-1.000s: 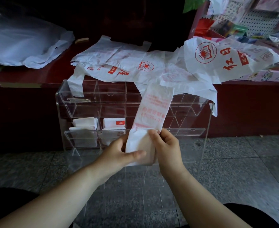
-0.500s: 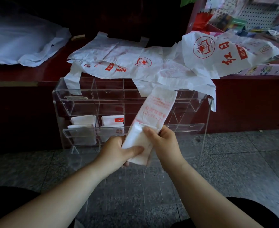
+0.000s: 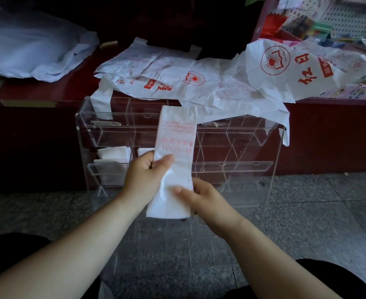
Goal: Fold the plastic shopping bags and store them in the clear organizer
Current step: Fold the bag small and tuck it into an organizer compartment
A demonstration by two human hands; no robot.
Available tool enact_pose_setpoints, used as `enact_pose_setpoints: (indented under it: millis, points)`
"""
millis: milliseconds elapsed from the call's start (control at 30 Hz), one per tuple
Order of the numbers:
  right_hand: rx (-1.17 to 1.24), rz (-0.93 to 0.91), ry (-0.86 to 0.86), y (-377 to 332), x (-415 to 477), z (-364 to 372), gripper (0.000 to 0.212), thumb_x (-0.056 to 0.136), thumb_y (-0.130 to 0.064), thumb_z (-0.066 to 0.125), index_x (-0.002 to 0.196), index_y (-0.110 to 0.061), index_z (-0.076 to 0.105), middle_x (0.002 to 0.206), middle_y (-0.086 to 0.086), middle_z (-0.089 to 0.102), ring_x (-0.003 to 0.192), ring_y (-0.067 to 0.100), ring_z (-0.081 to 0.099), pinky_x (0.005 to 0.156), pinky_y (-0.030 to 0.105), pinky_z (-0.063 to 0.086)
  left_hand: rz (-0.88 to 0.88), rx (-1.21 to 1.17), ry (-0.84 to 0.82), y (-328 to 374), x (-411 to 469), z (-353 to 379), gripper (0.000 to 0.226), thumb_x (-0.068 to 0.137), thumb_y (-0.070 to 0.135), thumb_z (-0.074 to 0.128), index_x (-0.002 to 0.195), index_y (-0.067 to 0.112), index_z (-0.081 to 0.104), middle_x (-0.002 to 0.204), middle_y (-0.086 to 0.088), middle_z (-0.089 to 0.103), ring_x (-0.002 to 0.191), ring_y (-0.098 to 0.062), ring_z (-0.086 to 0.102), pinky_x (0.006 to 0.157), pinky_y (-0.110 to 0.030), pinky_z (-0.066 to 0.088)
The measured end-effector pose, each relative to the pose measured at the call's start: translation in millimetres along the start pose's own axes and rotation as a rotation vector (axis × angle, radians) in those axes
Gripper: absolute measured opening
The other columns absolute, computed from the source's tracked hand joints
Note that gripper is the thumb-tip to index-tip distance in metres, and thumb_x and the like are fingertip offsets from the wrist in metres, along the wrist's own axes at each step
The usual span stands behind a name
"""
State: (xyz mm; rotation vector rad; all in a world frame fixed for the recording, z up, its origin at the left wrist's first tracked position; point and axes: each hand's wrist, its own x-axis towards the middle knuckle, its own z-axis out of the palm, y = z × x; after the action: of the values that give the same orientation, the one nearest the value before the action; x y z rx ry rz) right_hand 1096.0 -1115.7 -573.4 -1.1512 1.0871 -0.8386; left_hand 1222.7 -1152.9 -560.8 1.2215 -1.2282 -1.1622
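The left hand (image 3: 144,173) pinches the bag strip (image 3: 175,143) midway and the right hand (image 3: 203,200) pinches its lower end. Probably best to keep the edges aligned and crease each fold flat.

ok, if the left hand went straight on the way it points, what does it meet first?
Besides the folded bag strip it grips, the left hand points at the clear organizer, about the lower-tier compartment with a stored bag. Probably its front wall first; depth is unclear.
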Motion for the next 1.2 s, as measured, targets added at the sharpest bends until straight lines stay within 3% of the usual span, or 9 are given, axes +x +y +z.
enact_pose_setpoints:
  millis: [100, 267, 333, 433, 600, 800, 967, 1067, 1200]
  points:
    - [-0.058, 0.051, -0.138, 4.3, -4.5, 5.7, 0.020, 0.095, -0.014, 0.046, 0.078, -0.008, 0.056, 0.060, -0.004, 0.065, 0.053, 0.008, 0.060, 0.049, 0.018, 0.046, 0.038, 0.021, 0.108, 1.2, 4.3, -6.9, 0.019, 0.086, 0.016, 0.059, 0.069, 0.023, 0.058, 0.068, 0.011, 0.062, 0.064, -0.006, 0.059, 0.058, -0.015, 0.048]
    - [-0.217, 0.130, -0.283, 0.9, -8.7, -9.5, 0.011, 0.092, -0.007, 0.051, 0.089, -0.014, 0.059, 0.065, -0.007, 0.067, 0.062, 0.006, 0.063, 0.061, 0.020, 0.052, -0.011, -0.031, 0.151, 4.2, 7.4, -16.8, 0.016, 0.088, 0.018, 0.057, 0.073, 0.024, 0.059, 0.077, 0.009, 0.062, 0.071, -0.008, 0.060, 0.056, -0.012, 0.050]
    - [-0.606, -0.072, -0.014, 8.6, -5.6, -16.4, 0.013, 0.086, -0.005, 0.056, 0.097, -0.011, 0.061, 0.075, -0.004, 0.067, 0.072, 0.009, 0.061, 0.072, 0.028, 0.053, -0.044, -0.078, 0.132, 6.7, 8.2, -20.0, 0.013, 0.088, 0.019, 0.057, 0.075, 0.022, 0.060, 0.078, 0.008, 0.063, 0.069, -0.007, 0.061, 0.055, -0.012, 0.050]
    - [-0.978, -0.670, 0.451, 16.7, 5.1, -19.8, 0.029, 0.079, -0.014, 0.052, 0.108, -0.012, 0.052, 0.100, 0.003, 0.059, 0.093, 0.011, 0.050, 0.085, 0.023, 0.043, -0.096, -0.108, 0.056, 8.0, 6.1, -20.2, 0.014, 0.087, 0.017, 0.057, 0.074, 0.021, 0.061, 0.066, 0.012, 0.066, 0.054, 0.000, 0.063, 0.049, -0.011, 0.050]
    - [-1.032, -1.028, 0.486, 24.4, 17.2, -14.9, 0.034, 0.085, -0.018, 0.055, 0.118, -0.015, 0.048, 0.126, 0.002, 0.056, 0.115, 0.021, 0.045, 0.099, 0.028, 0.036, -0.177, -0.130, -0.060, 5.4, -2.0, -13.0, 0.011, 0.086, 0.015, 0.058, 0.077, 0.020, 0.064, 0.063, 0.007, 0.069, 0.056, -0.005, 0.066, 0.055, -0.017, 0.054]
    - [-0.920, -1.075, 0.541, 24.4, 18.2, -19.3, 0.029, 0.092, -0.030, 0.047, 0.096, -0.011, 0.069, 0.102, 0.004, 0.070, 0.104, 0.021, 0.052, 0.083, 0.033, 0.044, -0.247, -0.144, -0.110, 2.9, -2.9, -7.4, 0.015, 0.087, 0.015, 0.057, 0.075, 0.020, 0.063, 0.058, 0.009, 0.069, 0.056, -0.004, 0.065, 0.057, -0.018, 0.053]
    - [-0.888, -1.086, 0.456, 25.3, 15.3, -14.2, 0.016, 0.082, -0.026, 0.061, 0.095, -0.018, 0.063, 0.097, 0.000, 0.071, 0.102, 0.018, 0.052, 0.084, 0.027, 0.042, -0.353, -0.277, -0.188, 7.3, 4.6, -9.4, 0.019, 0.092, 0.013, 0.045, 0.084, 0.019, 0.062, 0.075, 0.003, 0.072, 0.063, -0.004, 0.067, 0.058, -0.013, 0.050]
    - [-0.874, -1.012, 0.464, 25.0, 13.9, -11.6, 0.020, 0.075, -0.028, 0.063, 0.095, -0.024, 0.059, 0.095, -0.012, 0.066, 0.096, 0.011, 0.050, 0.080, 0.021, 0.036, -0.407, -0.400, -0.250, 11.3, 3.1, -12.8, 0.021, 0.093, 0.015, 0.042, 0.090, 0.013, 0.062, 0.074, -0.003, 0.073, 0.062, -0.015, 0.069, 0.052, -0.022, 0.053]
    - [-0.653, -0.766, 0.473, 22.2, 7.5, -3.8, 0.020, 0.082, -0.040, 0.054, 0.091, -0.026, 0.065, 0.082, -0.032, 0.050, 0.083, 0.003, 0.049, 0.069, 0.031, 0.042, -0.398, -0.516, -0.190, 12.2, 1.5, -12.6, 0.019, 0.092, 0.008, 0.043, 0.088, 0.010, 0.062, 0.066, 0.000, 0.071, 0.060, -0.011, 0.068, 0.047, -0.019, 0.052]
